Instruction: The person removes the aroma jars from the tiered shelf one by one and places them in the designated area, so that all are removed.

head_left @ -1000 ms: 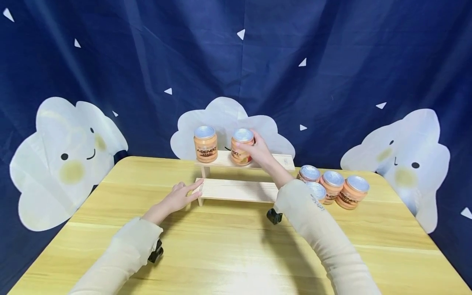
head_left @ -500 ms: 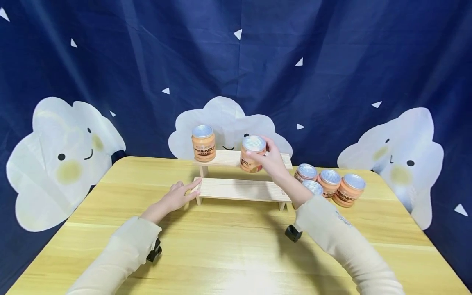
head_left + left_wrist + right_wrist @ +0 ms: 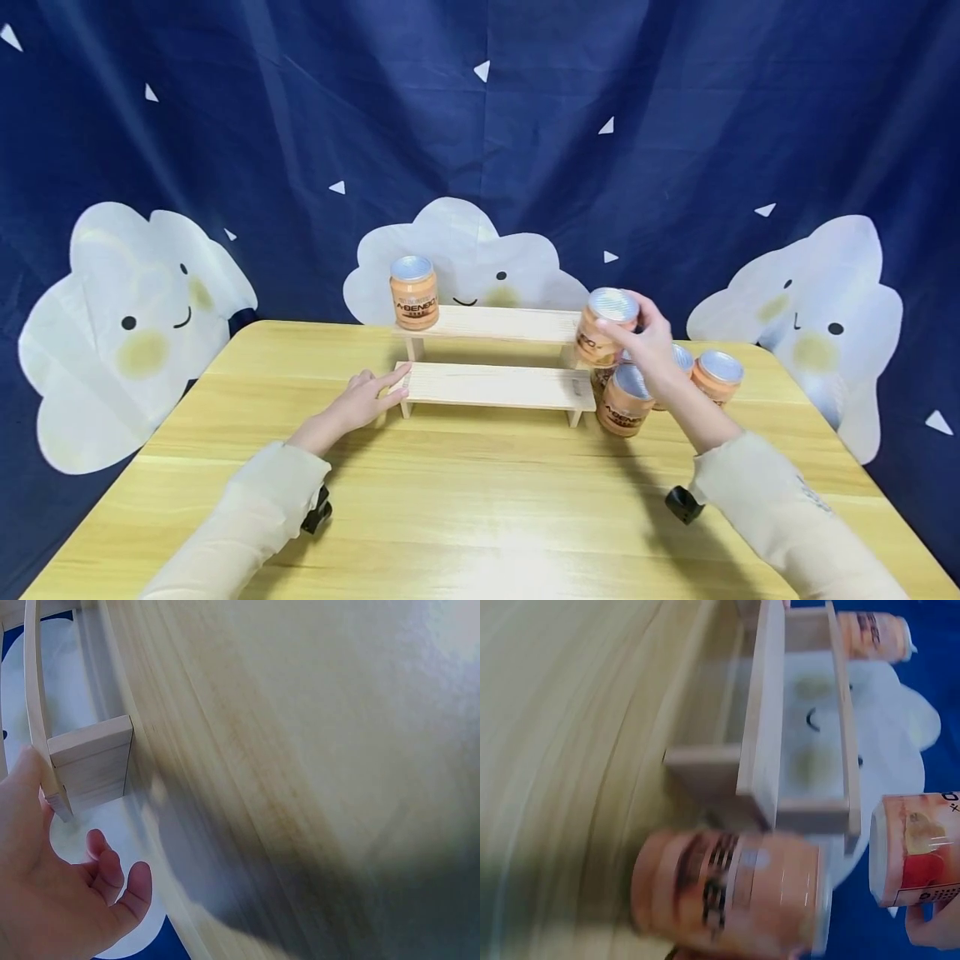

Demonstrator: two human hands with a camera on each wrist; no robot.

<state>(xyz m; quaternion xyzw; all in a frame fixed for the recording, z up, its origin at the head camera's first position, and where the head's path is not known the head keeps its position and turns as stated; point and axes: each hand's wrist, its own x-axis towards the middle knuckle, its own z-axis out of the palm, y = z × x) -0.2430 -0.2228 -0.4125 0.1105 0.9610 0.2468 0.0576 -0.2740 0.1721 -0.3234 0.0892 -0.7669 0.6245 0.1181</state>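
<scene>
A two-step wooden rack [image 3: 498, 385] stands at the table's far middle. At the left end of its lower step is my left hand [image 3: 365, 400], thumb and index finger touching the plank, the other fingers loosely bent, as the left wrist view shows. My right hand [image 3: 651, 340] grips an orange jar [image 3: 597, 337] with a silver lid, thumb and fingers around its side. The held jar is slightly tilted, beyond the rack's right end and above other jars. A similar jar [image 3: 414, 293] stands on the upper step's left end.
Several matching jars stand right of the rack, including a front jar [image 3: 625, 404] near its lower step and a rightmost jar [image 3: 717, 375]; the right hand and held jar partly cover the others. A dark blue curtain [image 3: 420, 100] with clouds hangs behind the table [image 3: 450, 500].
My right hand has carried its jar off the upper step, rightward and toward me, to over the jars at the right. The left hand stays at the lower step's end.
</scene>
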